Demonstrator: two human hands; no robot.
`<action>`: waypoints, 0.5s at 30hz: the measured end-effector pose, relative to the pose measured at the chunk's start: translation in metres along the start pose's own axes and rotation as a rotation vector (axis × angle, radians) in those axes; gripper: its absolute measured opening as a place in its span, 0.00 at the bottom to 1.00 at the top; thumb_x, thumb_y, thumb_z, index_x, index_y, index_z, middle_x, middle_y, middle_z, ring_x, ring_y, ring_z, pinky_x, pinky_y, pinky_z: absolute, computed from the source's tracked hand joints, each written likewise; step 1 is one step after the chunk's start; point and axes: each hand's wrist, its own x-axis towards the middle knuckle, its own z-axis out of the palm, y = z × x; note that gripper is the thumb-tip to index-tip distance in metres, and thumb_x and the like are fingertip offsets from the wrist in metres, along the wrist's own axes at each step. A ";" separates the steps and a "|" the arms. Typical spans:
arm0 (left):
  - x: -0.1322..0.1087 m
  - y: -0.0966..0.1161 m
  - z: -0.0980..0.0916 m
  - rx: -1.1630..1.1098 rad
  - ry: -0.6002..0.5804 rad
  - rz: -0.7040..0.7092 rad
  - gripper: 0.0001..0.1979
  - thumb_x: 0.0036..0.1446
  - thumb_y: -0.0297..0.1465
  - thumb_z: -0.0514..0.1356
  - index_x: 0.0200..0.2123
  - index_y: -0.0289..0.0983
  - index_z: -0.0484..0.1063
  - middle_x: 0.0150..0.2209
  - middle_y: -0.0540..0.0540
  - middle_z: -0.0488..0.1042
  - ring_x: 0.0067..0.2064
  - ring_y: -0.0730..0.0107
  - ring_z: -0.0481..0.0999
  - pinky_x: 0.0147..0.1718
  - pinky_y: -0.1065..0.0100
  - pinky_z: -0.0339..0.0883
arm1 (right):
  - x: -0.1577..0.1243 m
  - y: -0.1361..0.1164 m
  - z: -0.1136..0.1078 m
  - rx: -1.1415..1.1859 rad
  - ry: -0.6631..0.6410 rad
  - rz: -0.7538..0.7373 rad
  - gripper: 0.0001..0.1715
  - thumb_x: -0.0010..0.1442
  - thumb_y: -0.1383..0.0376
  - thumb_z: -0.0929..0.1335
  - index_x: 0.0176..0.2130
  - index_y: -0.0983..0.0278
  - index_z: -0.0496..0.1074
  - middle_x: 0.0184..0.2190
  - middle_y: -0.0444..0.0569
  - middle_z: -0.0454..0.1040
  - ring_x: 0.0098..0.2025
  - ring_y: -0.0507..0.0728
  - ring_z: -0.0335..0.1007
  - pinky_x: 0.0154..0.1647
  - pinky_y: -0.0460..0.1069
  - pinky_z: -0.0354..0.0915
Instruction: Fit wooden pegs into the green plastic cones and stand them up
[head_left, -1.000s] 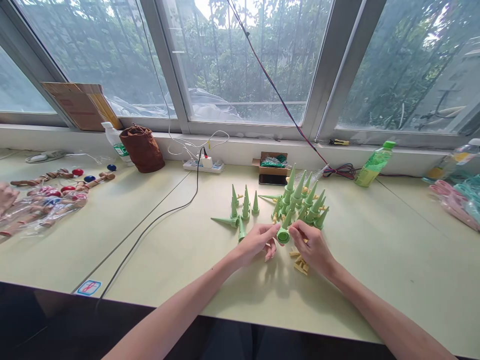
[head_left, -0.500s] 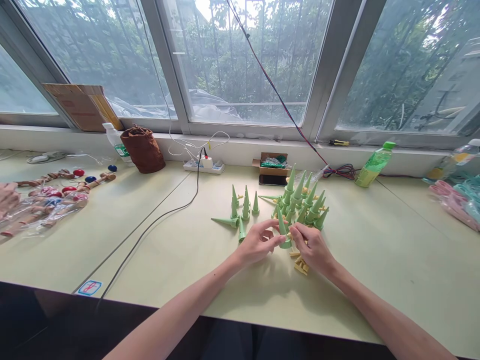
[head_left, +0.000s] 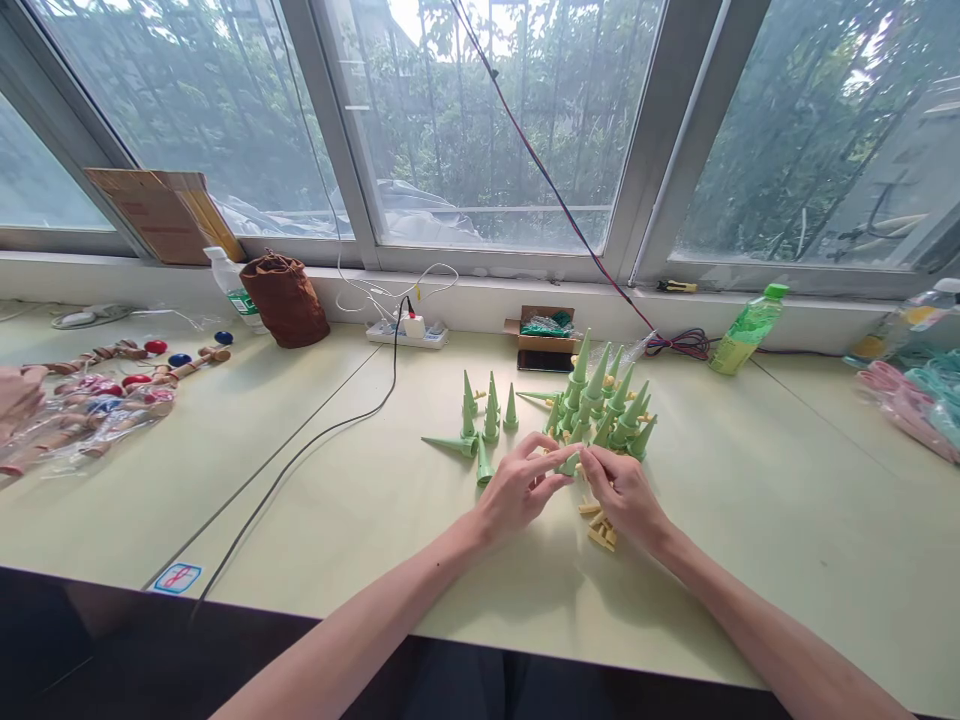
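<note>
My left hand has its fingers closed around a light-green plastic cone, now mostly covered by the fingers. My right hand pinches at the cone's side, where a bit of a small yellow peg shows by the fingertips. Loose yellow pegs lie on the table just under my right hand. Right behind both hands stands a cluster of green cones, several with yellow bits sticking out. A smaller group of green cones is left of it, with some lying on their sides.
An open cardboard box and a dark phone sit behind the cones. A black cable crosses the table from a power strip. A green bottle stands right. Another person's hand is by bagged wooden toys at far left.
The cone in my left hand has tipped from upright, so its point no longer shows above my fingers. My left index finger now reaches across toward my right fingertips.
</note>
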 end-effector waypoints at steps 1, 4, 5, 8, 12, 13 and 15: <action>0.000 0.001 0.000 -0.003 0.004 -0.020 0.16 0.66 0.34 0.57 0.56 0.46 0.72 0.45 0.45 0.70 0.25 0.81 0.66 0.28 0.71 0.68 | 0.000 0.001 0.000 0.015 0.007 0.010 0.26 0.70 0.52 0.58 0.24 0.61 0.54 0.18 0.39 0.52 0.20 0.49 0.47 0.21 0.46 0.48; 0.003 0.005 0.000 -0.043 0.040 -0.098 0.16 0.64 0.38 0.59 0.53 0.41 0.71 0.44 0.45 0.70 0.23 0.82 0.65 0.26 0.73 0.67 | -0.001 0.002 0.001 0.073 0.026 0.053 0.25 0.70 0.50 0.59 0.26 0.61 0.57 0.18 0.39 0.54 0.20 0.50 0.49 0.20 0.46 0.50; 0.004 0.006 -0.001 -0.063 0.059 -0.128 0.16 0.64 0.39 0.60 0.51 0.39 0.71 0.44 0.45 0.70 0.23 0.82 0.65 0.24 0.74 0.66 | -0.001 0.003 0.001 0.093 0.037 0.067 0.25 0.70 0.50 0.59 0.26 0.61 0.59 0.18 0.39 0.54 0.20 0.50 0.49 0.20 0.46 0.51; 0.006 0.008 -0.002 -0.138 0.083 -0.241 0.16 0.65 0.44 0.56 0.41 0.35 0.70 0.37 0.46 0.70 0.23 0.81 0.64 0.20 0.76 0.60 | -0.002 0.003 0.001 0.126 0.081 0.079 0.23 0.69 0.50 0.60 0.28 0.62 0.62 0.18 0.39 0.55 0.20 0.50 0.50 0.20 0.46 0.52; 0.007 0.010 -0.004 -0.237 0.042 -0.403 0.22 0.65 0.48 0.53 0.31 0.34 0.68 0.24 0.51 0.67 0.19 0.80 0.62 0.18 0.76 0.55 | -0.002 0.003 0.000 0.098 0.115 0.039 0.22 0.70 0.53 0.61 0.29 0.62 0.63 0.19 0.39 0.57 0.20 0.50 0.51 0.21 0.46 0.53; 0.008 0.011 -0.004 -0.260 0.015 -0.432 0.24 0.64 0.50 0.53 0.29 0.34 0.69 0.23 0.51 0.68 0.18 0.80 0.63 0.18 0.76 0.55 | -0.002 0.003 -0.001 0.087 0.119 0.024 0.21 0.70 0.53 0.61 0.29 0.62 0.64 0.19 0.39 0.58 0.20 0.50 0.51 0.22 0.46 0.54; 0.009 0.012 -0.005 -0.335 -0.076 -0.490 0.28 0.64 0.52 0.52 0.26 0.33 0.70 0.23 0.48 0.71 0.17 0.80 0.64 0.17 0.75 0.57 | -0.001 0.002 -0.002 0.062 0.112 -0.003 0.21 0.70 0.54 0.61 0.29 0.62 0.65 0.20 0.40 0.59 0.21 0.50 0.51 0.22 0.46 0.53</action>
